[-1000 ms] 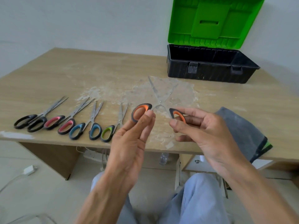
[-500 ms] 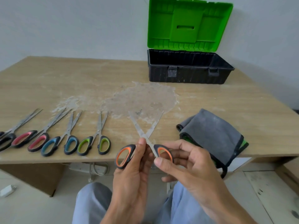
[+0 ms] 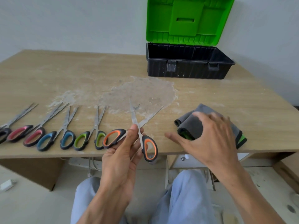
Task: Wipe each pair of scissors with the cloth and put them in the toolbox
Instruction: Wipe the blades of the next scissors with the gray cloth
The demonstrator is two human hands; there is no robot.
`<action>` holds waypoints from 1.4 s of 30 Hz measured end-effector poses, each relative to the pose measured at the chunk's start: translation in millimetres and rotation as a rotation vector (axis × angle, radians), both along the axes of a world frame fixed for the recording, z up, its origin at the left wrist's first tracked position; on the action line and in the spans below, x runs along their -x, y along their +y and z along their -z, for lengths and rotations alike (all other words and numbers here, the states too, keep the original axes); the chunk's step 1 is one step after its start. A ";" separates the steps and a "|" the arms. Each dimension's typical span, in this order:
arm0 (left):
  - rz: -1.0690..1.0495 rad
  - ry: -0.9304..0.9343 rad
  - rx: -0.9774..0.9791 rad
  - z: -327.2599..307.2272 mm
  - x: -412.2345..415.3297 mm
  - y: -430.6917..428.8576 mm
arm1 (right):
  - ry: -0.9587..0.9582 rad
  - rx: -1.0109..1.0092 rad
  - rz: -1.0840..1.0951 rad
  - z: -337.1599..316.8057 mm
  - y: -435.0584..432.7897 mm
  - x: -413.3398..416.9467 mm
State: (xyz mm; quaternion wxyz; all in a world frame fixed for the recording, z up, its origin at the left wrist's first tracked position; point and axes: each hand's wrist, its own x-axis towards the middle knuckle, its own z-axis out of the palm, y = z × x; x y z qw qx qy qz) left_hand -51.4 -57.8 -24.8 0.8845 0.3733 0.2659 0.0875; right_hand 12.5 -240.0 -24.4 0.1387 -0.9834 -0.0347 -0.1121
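Note:
My left hand (image 3: 123, 152) pinches the orange-handled scissors (image 3: 149, 147) near the pivot, above the table's front edge, blades spread wide and pointing away from me. My right hand (image 3: 208, 136) hovers with spread fingers over the folded grey cloth (image 3: 191, 125) at the right front of the table; whether it touches the cloth I cannot tell. A row of several scissors lies at the left front: green-handled (image 3: 89, 139), blue-handled (image 3: 55, 140), pink-handled (image 3: 25, 135), and a black handle (image 3: 4, 134) at the frame's edge. The black toolbox (image 3: 187, 68) stands at the back with its green lid (image 3: 189, 20) raised.
The wooden table (image 3: 80, 75) has a rough whitish patch (image 3: 142, 92) in the middle. My knees in light trousers (image 3: 186, 199) are below the front edge. A power strip and cables (image 3: 84, 162) lie on the floor under the table.
My right hand let go of the orange scissors' handle and moved right to the cloth. My left hand alone now holds the scissors. The view shifted left, bringing the toolbox toward the right.

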 end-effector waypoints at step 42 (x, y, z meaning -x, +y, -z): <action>0.053 -0.138 -0.368 -57.9 24.0 23.7 | 0.097 -0.171 -0.934 -107.1 11.5 54.1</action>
